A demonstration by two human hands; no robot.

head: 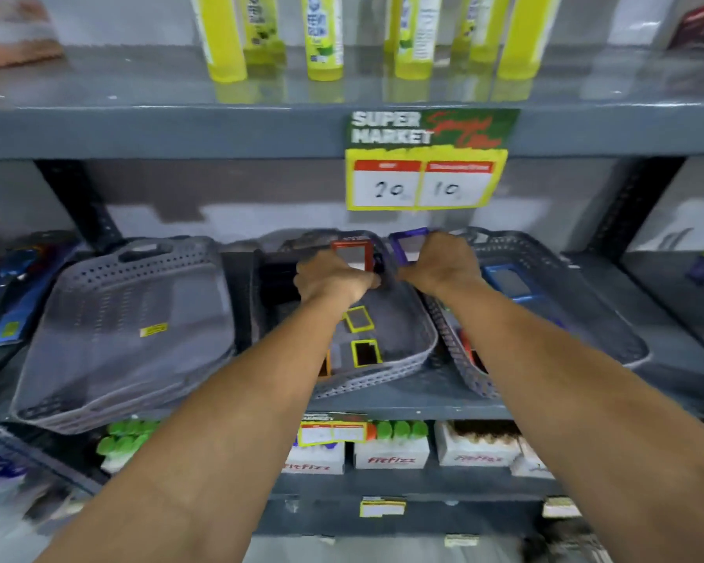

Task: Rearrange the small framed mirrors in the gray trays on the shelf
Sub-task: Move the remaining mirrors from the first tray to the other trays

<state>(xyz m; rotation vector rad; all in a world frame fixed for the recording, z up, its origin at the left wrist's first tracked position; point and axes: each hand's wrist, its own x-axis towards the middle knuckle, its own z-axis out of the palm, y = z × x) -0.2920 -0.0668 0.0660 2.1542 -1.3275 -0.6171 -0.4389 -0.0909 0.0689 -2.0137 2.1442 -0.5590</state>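
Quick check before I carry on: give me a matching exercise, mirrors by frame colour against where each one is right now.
Column one:
1. red-framed mirror
2. purple-framed mirror
3. blue-framed mirror
4. yellow-framed mirrors

Column two:
A. lying in the right tray
B. at the left hand
C. lying in the middle tray, near its front
D. at the right hand

Pairs: 1-B, 2-D, 3-A, 4-C

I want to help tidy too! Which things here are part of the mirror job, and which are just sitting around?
Job: red-framed mirror in left hand; purple-framed mirror in right hand; yellow-framed mirrors; blue-framed mirror; gray perforated plastic trays.

Sitting around: yellow bottles; price sign.
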